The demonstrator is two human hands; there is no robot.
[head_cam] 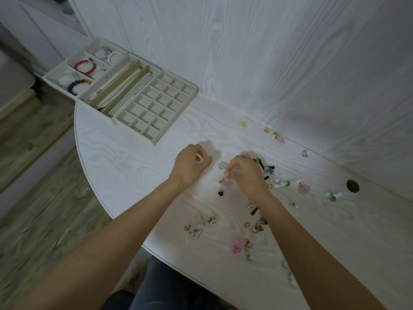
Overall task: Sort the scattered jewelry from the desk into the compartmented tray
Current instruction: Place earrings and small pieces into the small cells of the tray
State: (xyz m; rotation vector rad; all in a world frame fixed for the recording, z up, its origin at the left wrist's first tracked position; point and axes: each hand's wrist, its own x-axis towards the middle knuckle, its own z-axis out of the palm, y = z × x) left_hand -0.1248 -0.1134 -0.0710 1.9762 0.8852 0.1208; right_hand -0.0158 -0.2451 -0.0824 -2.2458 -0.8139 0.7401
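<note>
Several small earrings and charms lie scattered over the white desk (125,157), among them a pink beaded piece (237,245) near the front and a pink ring earring (304,189) at the right. My left hand (190,166) is closed around a small pale green piece (209,157) pinched at its fingertips. My right hand (245,173) is curled, fingertips down among the pieces in the middle of the desk; what it pinches is hidden. The cream compartmented tray (156,139) lies at the back left, its small square cells bare.
Left of the small-cell tray sit long slots with chains (125,86) and larger cells with a red bead bracelet (85,67) and a pearl bracelet (115,57). A white wall panel rises behind the desk. A round cable hole (352,185) is at the right. The desk's curved edge drops to the floor on the left.
</note>
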